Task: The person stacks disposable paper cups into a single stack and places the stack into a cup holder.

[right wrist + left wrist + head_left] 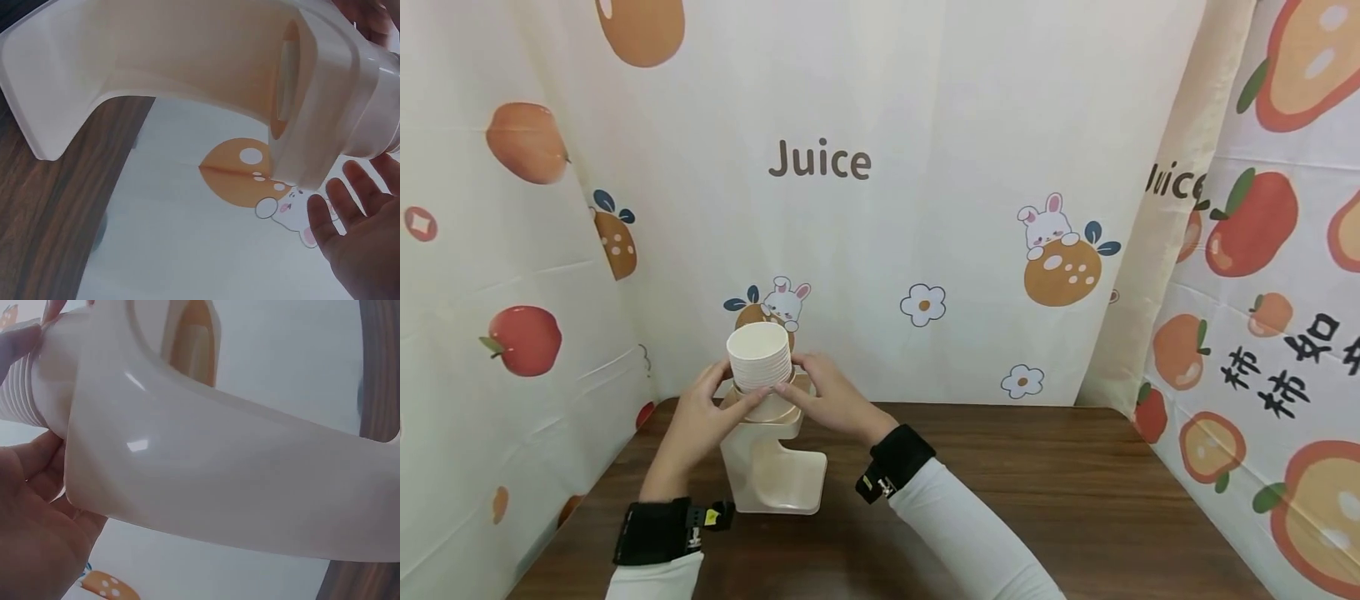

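Observation:
A stack of white paper cups (pixel 760 354) sits upright in the round collar (pixel 767 408) on top of a cream cup dispenser (pixel 741 471). My left hand (pixel 700 421) holds the stack's lower part from the left, thumb across the front. From the right, my right hand (pixel 835 398) grips the same part; the two thumb tips nearly meet. In the left wrist view the ribbed cup rims (pixel 19 397) show beside the collar, between thumb and fingers. The right wrist view shows the right hand's lower fingers (pixel 344 203) spread and apart from the dispenser.
The dispenser's foot (pixel 793 487) stands on a dark brown wooden table (pixel 1000 500), left of its middle. Behind the table hangs a pale fruit-printed curtain (pixel 880 250), close to the dispenser. More printed cloth covers both sides.

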Available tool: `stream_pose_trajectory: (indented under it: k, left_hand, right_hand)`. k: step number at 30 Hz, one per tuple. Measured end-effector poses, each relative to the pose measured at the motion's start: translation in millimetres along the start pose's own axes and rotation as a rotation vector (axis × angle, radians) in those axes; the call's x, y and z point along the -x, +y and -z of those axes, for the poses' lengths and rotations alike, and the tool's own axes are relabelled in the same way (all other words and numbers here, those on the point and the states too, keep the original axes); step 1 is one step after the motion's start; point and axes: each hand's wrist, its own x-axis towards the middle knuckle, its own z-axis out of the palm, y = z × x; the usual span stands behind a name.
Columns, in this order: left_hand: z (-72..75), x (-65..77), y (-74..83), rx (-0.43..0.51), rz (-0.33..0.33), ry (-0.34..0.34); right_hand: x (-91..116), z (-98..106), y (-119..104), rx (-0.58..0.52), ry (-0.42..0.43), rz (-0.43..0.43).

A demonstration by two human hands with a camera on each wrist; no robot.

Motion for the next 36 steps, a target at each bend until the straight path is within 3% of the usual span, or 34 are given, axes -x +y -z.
stream_pose_trajectory:
  k: [7,18,25,36]
  left_hand:
    - [-6.3,-0.8,-3.0,0.068,-0.006,0.004]
    - [-6.0,3.1,-3.7,0.062,0.041,-0.02]
    - [-1.7,2.4,-1.2,0.152,0.046,-0.014]
    - [1.8,-2.4,5.2,0.175,0.0,0.023]
  right_hand:
    - [1,-5,2,-0.027,0.017,0.012]
    - [3,-3,4,-0.009,-0.005,-0.05]
    - [1,2,1,0.001,-0.008,-0.08]
    - [-9,10,-6,-0.041,0.043,0.053]
